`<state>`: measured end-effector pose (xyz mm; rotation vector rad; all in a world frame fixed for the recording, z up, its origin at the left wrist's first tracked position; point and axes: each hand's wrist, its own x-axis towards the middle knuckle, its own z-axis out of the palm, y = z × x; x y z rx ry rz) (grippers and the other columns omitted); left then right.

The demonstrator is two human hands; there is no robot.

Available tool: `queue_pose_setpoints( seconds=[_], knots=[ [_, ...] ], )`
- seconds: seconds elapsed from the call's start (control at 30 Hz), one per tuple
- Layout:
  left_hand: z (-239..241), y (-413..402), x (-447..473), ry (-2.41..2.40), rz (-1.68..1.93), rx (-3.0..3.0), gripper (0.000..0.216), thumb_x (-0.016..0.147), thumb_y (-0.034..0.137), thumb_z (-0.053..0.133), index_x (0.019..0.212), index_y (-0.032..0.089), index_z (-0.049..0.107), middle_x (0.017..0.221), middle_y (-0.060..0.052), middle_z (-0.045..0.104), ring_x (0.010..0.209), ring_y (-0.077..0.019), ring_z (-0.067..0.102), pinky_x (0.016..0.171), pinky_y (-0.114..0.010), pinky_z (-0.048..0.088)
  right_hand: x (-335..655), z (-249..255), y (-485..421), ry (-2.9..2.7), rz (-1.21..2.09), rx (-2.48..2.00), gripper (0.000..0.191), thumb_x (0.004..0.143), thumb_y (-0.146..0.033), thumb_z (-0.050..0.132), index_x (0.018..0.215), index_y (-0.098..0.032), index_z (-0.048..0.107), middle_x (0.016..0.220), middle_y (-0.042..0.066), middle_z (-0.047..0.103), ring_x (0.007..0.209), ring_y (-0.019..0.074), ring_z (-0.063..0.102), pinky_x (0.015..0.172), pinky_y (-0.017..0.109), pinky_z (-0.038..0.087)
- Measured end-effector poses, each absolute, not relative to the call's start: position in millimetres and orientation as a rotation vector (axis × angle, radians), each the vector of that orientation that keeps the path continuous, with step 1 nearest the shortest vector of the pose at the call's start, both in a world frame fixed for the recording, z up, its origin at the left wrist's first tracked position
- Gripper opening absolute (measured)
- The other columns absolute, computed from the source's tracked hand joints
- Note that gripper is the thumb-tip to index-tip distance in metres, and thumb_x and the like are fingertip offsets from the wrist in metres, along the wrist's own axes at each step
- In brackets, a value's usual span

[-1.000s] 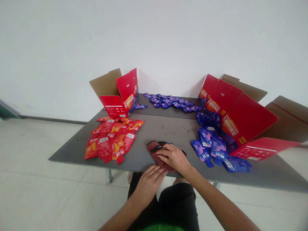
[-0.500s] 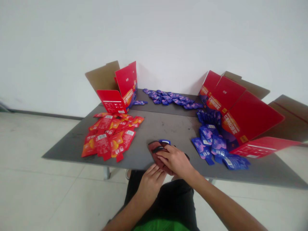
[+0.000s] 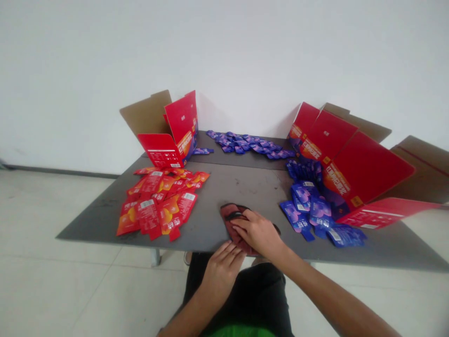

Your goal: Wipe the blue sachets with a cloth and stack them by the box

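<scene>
A small maroon bag with black edging (image 3: pixel 233 221) lies at the table's front edge, between the red and the blue packets. My right hand (image 3: pixel 257 232) reaches over it from the right, its fingers closed at the black-edged upper part. Below, my left hand (image 3: pixel 224 264) pinches the bag's lower edge, close to my lap. What the bag contains, if anything, is hidden by my right hand and the fabric. To the left lies a heap of red and orange packets (image 3: pixel 152 206). On the right are several blue packets (image 3: pixel 300 216), some of them overlapping.
An open red carton (image 3: pixel 161 147) stands at the back left. Larger open red cartons (image 3: pixel 361 164) stand along the right side. More purple-blue packets (image 3: pixel 249 142) lie in a row at the back of the grey table (image 3: pixel 242 182), by the wall.
The bag and my right hand have shifted slightly to the right. The blue packet that showed behind the bag is now out of sight. Both hands stay on the bag.
</scene>
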<state>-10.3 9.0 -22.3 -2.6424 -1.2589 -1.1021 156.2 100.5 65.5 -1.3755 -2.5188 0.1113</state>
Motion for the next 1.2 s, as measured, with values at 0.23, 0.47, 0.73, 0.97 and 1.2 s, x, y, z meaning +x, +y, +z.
queue_pose_setpoints(
  seconds=[0.23, 0.47, 0.73, 0.97, 1.2],
  knots=[
    [-19.9, 11.5, -9.1, -1.258, -1.119, -2.645, 0.037, 0.102, 0.006, 0.041, 0.124, 0.015, 0.07, 0.131, -0.008, 0.072, 0.126, -0.0219, 0.067, 0.11, -0.041, 0.055, 157.8, 64.0, 166.1, -2.436, 0.013, -1.546, 0.026, 0.103, -0.039, 0.057, 0.118, -0.034, 0.078, 0.105, 0.006, 0.071, 0.097, 0.0207, 0.067, 0.082, 0.029, 0.051],
    [-20.9, 10.4, -4.2, -1.346, -1.147, -2.632, 0.038, 0.098, 0.001, 0.044, 0.117, 0.018, 0.073, 0.119, -0.008, 0.077, 0.114, -0.0217, 0.073, 0.108, -0.042, 0.057, 161.4, 73.9, 113.7, -2.423, 0.019, -1.426, 0.03, 0.105, -0.041, 0.051, 0.122, -0.036, 0.075, 0.106, 0.006, 0.07, 0.098, 0.0209, 0.066, 0.084, 0.03, 0.051],
    [-17.8, 11.3, -6.2, -1.291, -1.115, -2.638, 0.038, 0.1, 0.003, 0.041, 0.123, 0.015, 0.07, 0.129, -0.007, 0.074, 0.122, -0.0225, 0.07, 0.108, -0.042, 0.057, 153.3, 53.7, 138.7, -2.449, 0.052, -1.543, 0.024, 0.102, -0.039, 0.059, 0.119, -0.038, 0.076, 0.109, 0.004, 0.071, 0.099, 0.0203, 0.067, 0.08, 0.028, 0.051],
    [-16.5, 11.4, -3.2, -1.332, -1.13, -2.624, 0.035, 0.101, 0.003, 0.044, 0.12, 0.016, 0.071, 0.126, -0.007, 0.075, 0.12, -0.0216, 0.07, 0.109, -0.041, 0.056, 153.6, 81.4, 138.8, -2.381, -0.013, -1.535, 0.032, 0.106, -0.041, 0.049, 0.124, -0.033, 0.074, 0.109, 0.008, 0.069, 0.101, 0.0219, 0.066, 0.085, 0.031, 0.049],
    [-12.8, 9.2, -5.9, -1.354, -1.084, -2.683, 0.03, 0.101, 0.007, 0.046, 0.114, 0.015, 0.073, 0.116, -0.008, 0.078, 0.11, -0.023, 0.074, 0.109, -0.044, 0.055, 156.3, 48.7, 92.1, -2.415, 0.205, -1.48, 0.024, 0.102, -0.038, 0.058, 0.118, -0.038, 0.076, 0.108, 0.003, 0.07, 0.099, 0.0189, 0.067, 0.08, 0.027, 0.051]
  ],
)
